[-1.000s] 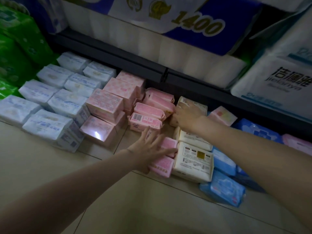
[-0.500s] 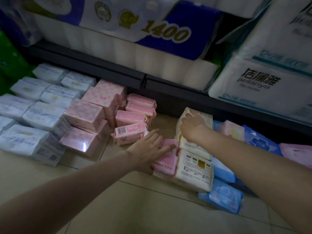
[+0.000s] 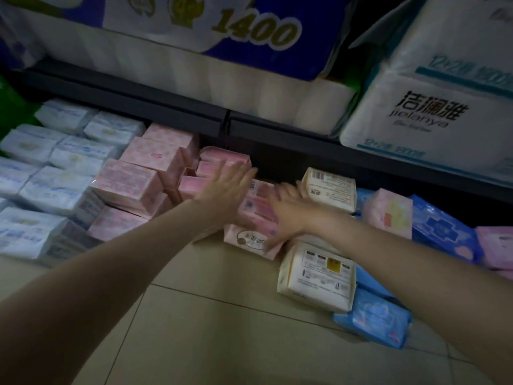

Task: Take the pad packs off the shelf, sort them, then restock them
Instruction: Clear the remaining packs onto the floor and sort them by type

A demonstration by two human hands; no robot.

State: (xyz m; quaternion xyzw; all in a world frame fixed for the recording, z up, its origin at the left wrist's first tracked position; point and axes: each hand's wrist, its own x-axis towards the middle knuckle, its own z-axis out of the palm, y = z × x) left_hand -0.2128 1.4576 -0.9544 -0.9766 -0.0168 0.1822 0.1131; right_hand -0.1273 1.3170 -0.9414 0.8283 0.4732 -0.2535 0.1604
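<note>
Pad packs lie sorted by colour on the tiled floor under the dark shelf edge (image 3: 166, 112). My left hand (image 3: 224, 190) lies flat with straight fingers against the left side of a small stack of pink packs (image 3: 258, 209). My right hand (image 3: 288, 209), blurred, presses with spread fingers on the right side of the same stack. A pale pink pack (image 3: 249, 240) lies under the stack. Cream packs (image 3: 330, 190) stand just right of my right hand, and another cream pack (image 3: 319, 276) lies nearer me.
Pink boxes (image 3: 130, 184) and white-blue packs (image 3: 55, 187) fill the left side. Blue packs (image 3: 372, 318) and a floral pink pack (image 3: 388, 209) lie on the right. Toilet-roll bundles (image 3: 249, 31) and a tissue bundle (image 3: 430, 115) sit on the shelf above. Floor tiles (image 3: 222, 329) stretch towards me.
My right hand left the upright cream pack and came down onto the small pink packs. My left hand slid forward along them. The view shifted right.
</note>
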